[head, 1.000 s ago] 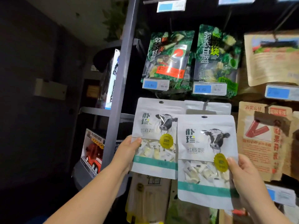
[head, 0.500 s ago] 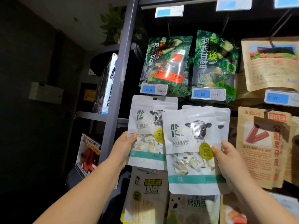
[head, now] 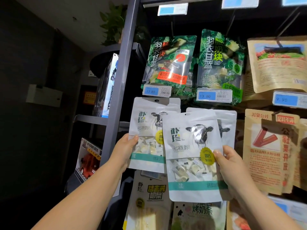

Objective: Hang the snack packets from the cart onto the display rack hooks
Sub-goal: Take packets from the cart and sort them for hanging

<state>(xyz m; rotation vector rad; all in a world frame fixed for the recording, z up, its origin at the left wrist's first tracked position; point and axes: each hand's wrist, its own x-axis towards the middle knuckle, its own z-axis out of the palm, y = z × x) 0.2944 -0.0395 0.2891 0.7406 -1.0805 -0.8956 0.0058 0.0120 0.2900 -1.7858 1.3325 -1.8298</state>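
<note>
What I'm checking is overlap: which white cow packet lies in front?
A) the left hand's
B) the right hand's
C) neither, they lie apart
B: the front packet, gripped by the right hand, covers the right edge of the rear packet that the left hand holds.

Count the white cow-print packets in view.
3: the left packet in the left hand, the front packet in the right hand, the rear packet behind it. More may be hidden.

three white cow packets (head: 146, 128) (head: 191, 146) (head: 228, 128), two green kale packets (head: 169, 63) (head: 219, 67), two hands (head: 125, 147) (head: 232, 166) and three legible price tags (head: 156, 91) (head: 213, 95) (head: 289, 99).
</note>
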